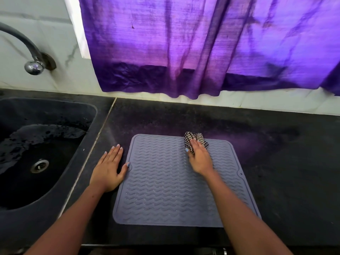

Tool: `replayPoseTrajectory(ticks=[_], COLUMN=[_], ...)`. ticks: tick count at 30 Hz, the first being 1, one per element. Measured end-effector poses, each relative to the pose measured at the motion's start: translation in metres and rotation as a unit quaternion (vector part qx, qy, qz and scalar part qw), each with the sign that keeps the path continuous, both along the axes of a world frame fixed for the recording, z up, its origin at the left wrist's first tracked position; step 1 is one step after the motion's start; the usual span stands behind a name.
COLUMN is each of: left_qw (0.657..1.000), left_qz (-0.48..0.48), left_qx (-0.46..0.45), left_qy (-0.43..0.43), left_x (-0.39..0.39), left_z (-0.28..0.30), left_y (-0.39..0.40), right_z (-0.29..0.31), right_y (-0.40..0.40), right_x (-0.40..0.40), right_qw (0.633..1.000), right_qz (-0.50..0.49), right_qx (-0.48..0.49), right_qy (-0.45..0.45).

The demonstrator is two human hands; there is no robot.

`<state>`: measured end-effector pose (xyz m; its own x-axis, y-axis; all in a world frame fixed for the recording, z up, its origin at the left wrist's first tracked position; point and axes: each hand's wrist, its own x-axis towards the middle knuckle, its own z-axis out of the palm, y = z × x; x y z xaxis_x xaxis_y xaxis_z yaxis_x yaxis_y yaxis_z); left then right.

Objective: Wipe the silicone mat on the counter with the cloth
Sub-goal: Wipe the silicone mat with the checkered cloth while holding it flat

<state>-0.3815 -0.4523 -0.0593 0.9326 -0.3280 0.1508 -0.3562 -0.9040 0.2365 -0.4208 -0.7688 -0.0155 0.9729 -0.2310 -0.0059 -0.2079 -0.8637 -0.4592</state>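
The grey silicone mat (165, 181) lies flat on the dark counter (276, 162) at centre frame. The right hand (199, 159) presses a bunched checked cloth (196, 139) onto the mat's upper edge. The left hand (109, 168), fingers spread flat, rests on the counter, thumb touching the mat's left edge, right of the sink (73, 111).

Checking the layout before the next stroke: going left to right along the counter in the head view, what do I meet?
Sink → left hand → silicone mat → right hand, pressing the cloth.
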Motion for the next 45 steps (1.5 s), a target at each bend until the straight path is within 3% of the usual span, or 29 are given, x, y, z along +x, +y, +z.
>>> replayPoseTrajectory(ticks=[2, 3, 4, 5, 6, 8, 10, 13, 15, 18, 20, 22, 24, 25, 28, 32, 35, 37, 39, 41, 43, 45], left_qw=[1.0, 1.0, 1.0, 1.0, 1.0, 1.0, 1.0, 1.0, 1.0, 1.0, 1.0, 1.0, 1.0, 1.0, 1.0, 1.0, 1.0, 1.0, 1.0, 1.0, 1.0, 1.0], left_qz=[-0.001, -0.002, -0.002, -0.002, -0.002, -0.002, -0.004, -0.004, -0.005, -0.004, -0.005, -0.004, -0.005, -0.006, -0.006, -0.007, -0.006, -0.005, -0.006, -0.004, -0.005, -0.005], left_qx=[-0.001, -0.001, -0.001, -0.001, -0.001, -0.004, -0.002, -0.005, -0.004, -0.006, -0.006, -0.008, -0.007, -0.006, -0.009, -0.006, -0.003, 0.0, -0.002, -0.002, -0.002, -0.006], left_qy=[0.003, 0.004, 0.006, 0.007, 0.007, 0.008, 0.008, 0.005, 0.006, 0.006, 0.01, 0.011, 0.012, 0.011, 0.008, 0.006, 0.007, 0.01, 0.011, 0.009, 0.006, 0.007], left_x=[0.0, 0.0, -0.001, -0.001, -0.001, -0.001, -0.001, -0.001, -0.001, -0.001, 0.0, 0.0, 0.0, 0.0, -0.001, 0.0, 0.0, 0.0, 0.001, 0.001, 0.0, 0.0], left_z=[0.001, 0.002, 0.002, 0.002, 0.003, 0.004, 0.004, 0.004, 0.004, 0.004, 0.004, 0.004, 0.005, 0.005, 0.005, 0.005, 0.004, 0.004, 0.003, 0.003, 0.003, 0.003], left_y=[0.0, 0.0, 0.0, 0.0, 0.0, 0.0, 0.0, 0.0, -0.001, -0.001, -0.001, 0.0, 0.0, 0.0, 0.0, -0.001, 0.0, 0.0, 0.001, 0.0, 0.0, 0.0], right_z=[0.019, 0.031, 0.042, 0.05, 0.055, 0.058, 0.041, -0.001, -0.013, -0.012, -0.006, 0.012, 0.037, 0.048, 0.065, 0.032, 0.001, 0.0, 0.01, 0.023, 0.032, 0.038], right_y=[-0.007, -0.013, -0.019, -0.025, -0.029, -0.029, -0.028, -0.022, -0.018, -0.019, -0.028, -0.041, -0.058, -0.068, -0.08, -0.065, -0.054, -0.054, -0.054, -0.054, -0.052, -0.052], right_x=[0.007, 0.012, 0.016, 0.018, 0.019, 0.013, 0.006, -0.005, -0.01, -0.01, -0.004, 0.001, 0.002, 0.001, -0.014, -0.038, -0.05, -0.049, -0.044, -0.038, -0.032, -0.024], right_qw=[0.966, 0.918, 0.875, 0.864, 0.885, 0.945, 0.981, 0.994, 0.99, 0.99, 0.996, 0.988, 0.945, 0.937, 0.971, 0.994, 0.989, 0.989, 0.994, 0.988, 0.971, 0.963], right_qz=[-0.099, -0.167, -0.233, -0.279, -0.292, -0.246, -0.161, -0.064, -0.053, -0.046, -0.042, -0.103, -0.185, -0.215, -0.205, -0.088, -0.043, -0.043, -0.068, -0.153, -0.237, -0.271], right_qx=[0.236, 0.355, 0.411, 0.398, 0.33, 0.166, 0.066, -0.076, -0.121, -0.127, -0.074, 0.114, 0.264, 0.264, 0.085, -0.052, -0.134, -0.122, -0.05, 0.023, 0.015, -0.001], right_qy=[-0.02, -0.053, -0.1, -0.132, -0.148, -0.139, -0.079, 0.049, 0.055, 0.031, 0.03, 0.013, -0.051, -0.08, -0.087, 0.035, 0.053, 0.067, 0.076, 0.016, -0.026, -0.004])
